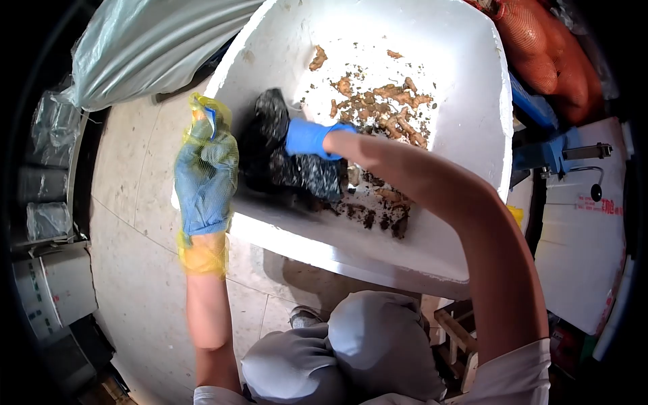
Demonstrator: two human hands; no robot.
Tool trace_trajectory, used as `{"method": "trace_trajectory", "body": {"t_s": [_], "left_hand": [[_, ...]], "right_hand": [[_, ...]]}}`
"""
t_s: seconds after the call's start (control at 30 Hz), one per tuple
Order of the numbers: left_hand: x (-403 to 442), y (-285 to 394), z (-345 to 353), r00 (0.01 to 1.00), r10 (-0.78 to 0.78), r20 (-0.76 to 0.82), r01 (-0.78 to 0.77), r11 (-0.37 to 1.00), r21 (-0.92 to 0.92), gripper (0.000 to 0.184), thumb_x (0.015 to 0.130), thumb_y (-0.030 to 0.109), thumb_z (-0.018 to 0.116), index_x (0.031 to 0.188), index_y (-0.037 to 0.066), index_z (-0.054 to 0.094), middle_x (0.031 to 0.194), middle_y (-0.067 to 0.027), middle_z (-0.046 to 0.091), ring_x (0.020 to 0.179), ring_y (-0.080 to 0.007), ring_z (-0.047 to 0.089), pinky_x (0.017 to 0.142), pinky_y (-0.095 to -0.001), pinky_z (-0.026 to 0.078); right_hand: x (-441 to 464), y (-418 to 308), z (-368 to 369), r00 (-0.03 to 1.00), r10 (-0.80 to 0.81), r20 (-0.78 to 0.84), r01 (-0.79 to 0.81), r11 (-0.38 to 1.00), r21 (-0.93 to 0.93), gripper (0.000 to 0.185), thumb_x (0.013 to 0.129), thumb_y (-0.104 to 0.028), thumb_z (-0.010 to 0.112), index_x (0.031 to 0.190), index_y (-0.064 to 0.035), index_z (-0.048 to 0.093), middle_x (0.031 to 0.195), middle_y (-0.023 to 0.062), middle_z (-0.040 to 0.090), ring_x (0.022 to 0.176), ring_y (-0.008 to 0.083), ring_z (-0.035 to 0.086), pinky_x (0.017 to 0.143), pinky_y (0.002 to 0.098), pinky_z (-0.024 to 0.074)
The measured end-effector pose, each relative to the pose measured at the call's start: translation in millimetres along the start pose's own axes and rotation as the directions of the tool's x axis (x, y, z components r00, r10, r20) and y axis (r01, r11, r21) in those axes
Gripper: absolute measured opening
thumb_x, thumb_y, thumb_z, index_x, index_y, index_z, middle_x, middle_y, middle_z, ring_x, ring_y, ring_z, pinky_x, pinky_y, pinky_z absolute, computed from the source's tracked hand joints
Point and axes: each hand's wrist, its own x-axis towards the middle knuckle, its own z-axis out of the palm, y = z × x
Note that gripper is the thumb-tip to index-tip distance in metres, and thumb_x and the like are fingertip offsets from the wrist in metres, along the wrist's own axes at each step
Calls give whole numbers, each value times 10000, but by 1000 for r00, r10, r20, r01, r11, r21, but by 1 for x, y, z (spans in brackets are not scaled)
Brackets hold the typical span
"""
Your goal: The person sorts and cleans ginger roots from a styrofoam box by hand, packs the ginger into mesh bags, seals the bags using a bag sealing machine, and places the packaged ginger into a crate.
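Note:
A yellow mesh net [202, 253] is drawn over my left hand [206, 172], which wears a blue glove and is raised beside the left rim of a white foam box [266, 233]. Through the mesh a small blue and orange label shows near the fingertips. The finger pose under the net is unclear. Inside the box, my right hand [310, 138], also blue-gloved, is at a black plastic bag [270, 111]; its fingers are hidden by the bag. Brown ginger pieces [401, 125] and dark soil bits lie scattered over the box's bottom.
Red mesh sacks [540, 47] stand at the upper right. A blue device [557, 155] sits on a white carton [580, 229] at the right. A large whitish plastic sack [148, 47] fills the upper left. Beneath the box are my knees and a wooden stool [459, 334].

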Motion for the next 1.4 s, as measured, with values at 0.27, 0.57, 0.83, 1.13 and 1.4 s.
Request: {"method": "trace_trajectory", "body": {"t_s": [0.27,0.57,0.83,1.13,1.4], "left_hand": [[-1,-1,0,995,27,-99,-31,999,-44,279,831,-6,434,1091,74,494,927,5,471,603,-14,334,489,-143,287],[-6,-6,4,976,129,-176,-62,938,342,224,836,70,484,1054,18,492,836,2,475,608,-29,357,505,-134,316],[-4,-11,11,954,248,-170,-65,723,688,295,837,66,485,1125,6,461,879,-1,471,675,-36,392,555,-135,343],[-2,-8,3,952,276,-132,-17,480,877,307,824,141,518,1112,41,478,812,16,478,565,-6,365,448,-105,296],[-10,-1,-6,965,261,28,-111,309,945,310,757,38,540,1065,23,502,861,-38,511,703,-104,449,618,-192,363]], "right_hand": [[-108,144,-52,755,491,-434,380,211,900,227,835,-52,458,1043,21,512,942,67,586,781,114,572,674,217,480],[-162,180,-100,469,752,-462,344,326,880,178,741,-40,540,892,51,568,774,110,603,633,187,589,564,285,489],[-144,245,-126,112,760,-640,-407,622,668,314,578,-202,593,749,61,595,782,265,572,801,378,559,718,380,439],[-41,246,-27,540,824,-173,-509,483,712,820,618,-420,710,1168,81,365,1157,172,474,1054,271,469,853,306,386],[-8,165,-47,-126,803,-582,-337,517,787,527,724,-416,596,1015,-33,382,765,183,579,640,317,582,581,393,455]]}}
